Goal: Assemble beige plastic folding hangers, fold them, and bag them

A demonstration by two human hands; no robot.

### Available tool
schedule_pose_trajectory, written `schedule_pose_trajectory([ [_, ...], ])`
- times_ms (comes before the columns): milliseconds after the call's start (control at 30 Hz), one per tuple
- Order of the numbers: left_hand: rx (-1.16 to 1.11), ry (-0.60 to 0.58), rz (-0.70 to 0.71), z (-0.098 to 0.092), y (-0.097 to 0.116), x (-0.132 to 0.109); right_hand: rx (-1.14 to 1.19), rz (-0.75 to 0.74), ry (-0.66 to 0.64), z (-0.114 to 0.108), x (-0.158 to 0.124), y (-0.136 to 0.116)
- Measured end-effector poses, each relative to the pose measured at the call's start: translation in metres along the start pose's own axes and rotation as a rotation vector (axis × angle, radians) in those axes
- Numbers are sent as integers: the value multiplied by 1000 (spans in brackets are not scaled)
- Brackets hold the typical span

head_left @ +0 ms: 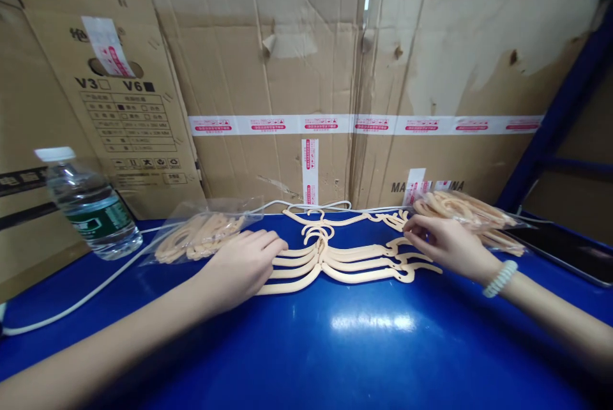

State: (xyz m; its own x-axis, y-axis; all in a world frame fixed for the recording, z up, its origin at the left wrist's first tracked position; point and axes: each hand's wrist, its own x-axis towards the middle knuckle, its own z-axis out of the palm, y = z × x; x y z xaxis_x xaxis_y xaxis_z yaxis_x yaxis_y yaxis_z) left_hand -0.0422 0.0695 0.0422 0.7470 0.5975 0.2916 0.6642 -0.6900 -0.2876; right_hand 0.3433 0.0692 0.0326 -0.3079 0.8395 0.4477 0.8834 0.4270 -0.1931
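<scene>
Several beige clothes hangers (357, 274) lie overlapped in a row on the blue tabletop, their hooks pointing away from me. My left hand (251, 263) is closed over the left ends of these hangers, which its fingers hide. At the right ends, my right hand (450, 244) has its fingers curled toward the thumb; what sits between the fingertips is hard to make out. One more hanger (330, 221) lies farther back, behind the row. Just behind my right hand is a clear bag of beige hangers (464, 207).
Left of the row lies another clear bag of hangers (201, 237), with a water bottle (96, 212) beside it. A white cable (71, 320) crosses the left side. A dark phone-like device (569, 253) lies at right. Cardboard boxes (268, 78) wall off the back; a blue post (550, 116) leans right.
</scene>
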Motion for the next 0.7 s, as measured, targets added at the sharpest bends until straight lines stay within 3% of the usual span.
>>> schedule_pose_trajectory([
  [333,-19,-123,34,38,-38,91,-217,-2,-34,13,9,32],
  [700,-120,-138,50,63,-49,112,-271,79,-130,12,13,37],
])
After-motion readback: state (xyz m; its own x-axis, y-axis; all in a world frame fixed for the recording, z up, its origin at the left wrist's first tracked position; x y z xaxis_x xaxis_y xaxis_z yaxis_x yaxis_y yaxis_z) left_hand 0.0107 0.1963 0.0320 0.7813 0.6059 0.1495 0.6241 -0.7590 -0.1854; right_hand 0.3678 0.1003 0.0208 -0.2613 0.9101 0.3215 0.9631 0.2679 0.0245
